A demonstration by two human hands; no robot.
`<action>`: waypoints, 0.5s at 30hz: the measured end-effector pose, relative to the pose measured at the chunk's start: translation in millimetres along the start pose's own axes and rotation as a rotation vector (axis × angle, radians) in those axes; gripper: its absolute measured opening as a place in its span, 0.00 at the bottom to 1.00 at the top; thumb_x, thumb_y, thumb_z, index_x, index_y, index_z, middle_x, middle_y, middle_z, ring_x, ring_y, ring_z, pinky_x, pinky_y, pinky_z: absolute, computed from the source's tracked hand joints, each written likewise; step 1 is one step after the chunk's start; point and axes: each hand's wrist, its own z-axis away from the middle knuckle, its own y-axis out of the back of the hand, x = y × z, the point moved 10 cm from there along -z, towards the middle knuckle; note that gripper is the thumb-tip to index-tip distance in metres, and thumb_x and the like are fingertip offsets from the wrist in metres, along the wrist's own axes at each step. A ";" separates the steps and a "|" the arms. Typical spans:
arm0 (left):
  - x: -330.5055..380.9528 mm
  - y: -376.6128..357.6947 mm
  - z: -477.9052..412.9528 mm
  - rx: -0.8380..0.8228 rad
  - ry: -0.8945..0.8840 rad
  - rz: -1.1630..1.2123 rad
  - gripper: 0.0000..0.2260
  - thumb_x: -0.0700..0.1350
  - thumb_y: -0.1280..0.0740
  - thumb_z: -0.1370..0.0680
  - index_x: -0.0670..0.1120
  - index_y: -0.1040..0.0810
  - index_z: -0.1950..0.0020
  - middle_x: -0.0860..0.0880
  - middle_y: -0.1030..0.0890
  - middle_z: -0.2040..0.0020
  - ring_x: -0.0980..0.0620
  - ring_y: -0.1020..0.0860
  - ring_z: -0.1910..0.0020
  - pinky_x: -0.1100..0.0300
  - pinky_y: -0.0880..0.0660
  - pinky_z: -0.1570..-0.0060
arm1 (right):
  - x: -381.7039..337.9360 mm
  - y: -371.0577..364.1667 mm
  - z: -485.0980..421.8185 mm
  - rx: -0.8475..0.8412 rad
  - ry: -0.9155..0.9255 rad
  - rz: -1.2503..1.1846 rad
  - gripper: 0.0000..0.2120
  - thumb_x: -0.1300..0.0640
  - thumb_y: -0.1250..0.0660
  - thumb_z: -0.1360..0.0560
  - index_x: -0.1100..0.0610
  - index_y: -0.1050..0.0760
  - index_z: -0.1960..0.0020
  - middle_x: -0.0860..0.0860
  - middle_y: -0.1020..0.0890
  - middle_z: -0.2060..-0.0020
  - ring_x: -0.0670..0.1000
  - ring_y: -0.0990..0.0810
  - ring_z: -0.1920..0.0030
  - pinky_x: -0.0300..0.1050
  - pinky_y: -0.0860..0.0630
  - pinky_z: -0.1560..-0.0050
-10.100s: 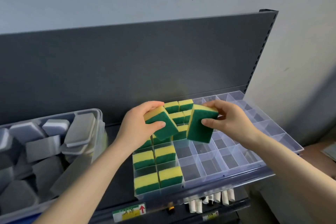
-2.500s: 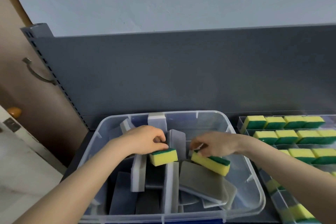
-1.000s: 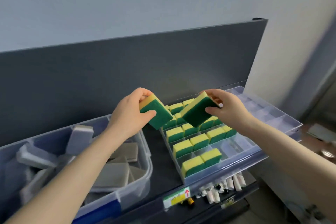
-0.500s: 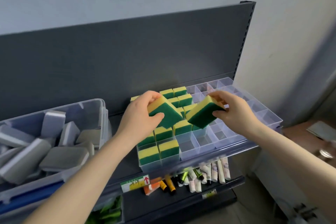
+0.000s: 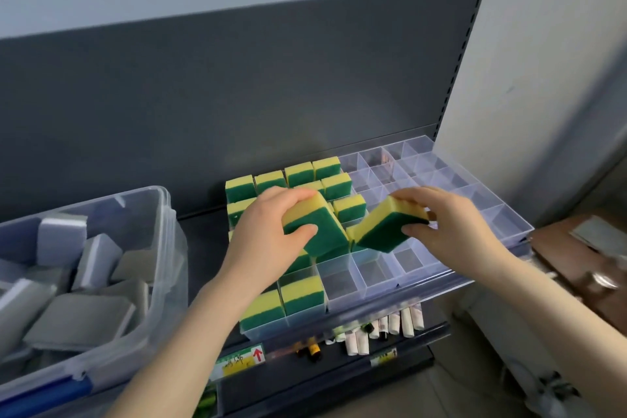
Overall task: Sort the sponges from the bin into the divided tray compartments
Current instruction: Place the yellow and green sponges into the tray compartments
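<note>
Left hand: the left hand (image 5: pixel 271 231) is closed round a yellow-and-green sponge (image 5: pixel 319 231), thumb on the green face and fingers over the yellow edge. The sponge is held tilted above the tray, just left of frame centre.
Right hand: the right hand (image 5: pixel 451 227) grasps a second sponge (image 5: pixel 386 227) at its far end, green side down and sloping toward the first. The lower corners are close together; whether they touch cannot be told.
Tray: the divided tray (image 5: pixel 502 214) lies on the shelf at centre right, against the dark back panel (image 5: pixel 237 95).
Done: the seated sponges (image 5: pixel 302 292) are stood yellow side up in the tray's left columns, from the back row to the front edge. Some cells there are hidden behind the hands.
Left: the empty compartments (image 5: pixel 373 271) begin just right of the filled ones in the front row and run across the whole right part of the tray. The larger share is judged unfilled.
In hand: neither held sponge is yet in a cell; placing them beside the filled columns is judged the current step.
Bin: the bin (image 5: pixel 169 248) sits at the lower left. Only grey sponges (image 5: pixel 81 316) are seen in it; its left part is cut off by the frame edge.
Progress: the task is judged well begun but under half done.
</note>
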 end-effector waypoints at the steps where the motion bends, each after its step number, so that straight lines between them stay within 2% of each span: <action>1: -0.4 -2.7 -0.6 0.003 -0.003 0.004 0.20 0.46 0.28 0.27 0.57 0.24 0.36 0.62 0.25 0.44 0.61 0.27 0.46 0.61 0.28 0.44 | 0.6 -0.3 -0.9 0.002 -0.002 -0.004 0.22 0.65 0.30 0.29 0.50 0.26 0.38 0.46 0.20 0.47 0.50 0.23 0.50 0.48 0.23 0.47; 6: -8.1 -15.1 1.0 0.002 0.035 -0.011 0.21 0.47 0.29 0.26 0.58 0.26 0.34 0.63 0.26 0.42 0.62 0.29 0.44 0.63 0.30 0.41 | 7.3 -11.1 -3.4 -0.039 -0.024 -0.057 0.21 0.64 0.29 0.30 0.48 0.26 0.41 0.42 0.21 0.52 0.49 0.22 0.52 0.44 0.23 0.49; 10: -11.2 -15.7 3.0 0.032 0.089 -0.007 0.22 0.46 0.28 0.26 0.57 0.26 0.33 0.61 0.25 0.41 0.60 0.27 0.43 0.60 0.28 0.40 | 14.6 -18.0 -7.4 -0.066 -0.010 -0.097 0.20 0.63 0.29 0.30 0.47 0.25 0.42 0.42 0.21 0.50 0.49 0.22 0.51 0.43 0.24 0.47; 15: -6.2 -19.7 7.5 0.072 0.149 -0.025 0.21 0.46 0.28 0.27 0.55 0.25 0.35 0.61 0.24 0.45 0.59 0.26 0.46 0.58 0.26 0.43 | 23.3 -26.2 -13.1 -0.094 0.036 -0.172 0.20 0.64 0.29 0.30 0.47 0.24 0.42 0.43 0.20 0.50 0.47 0.22 0.52 0.42 0.24 0.48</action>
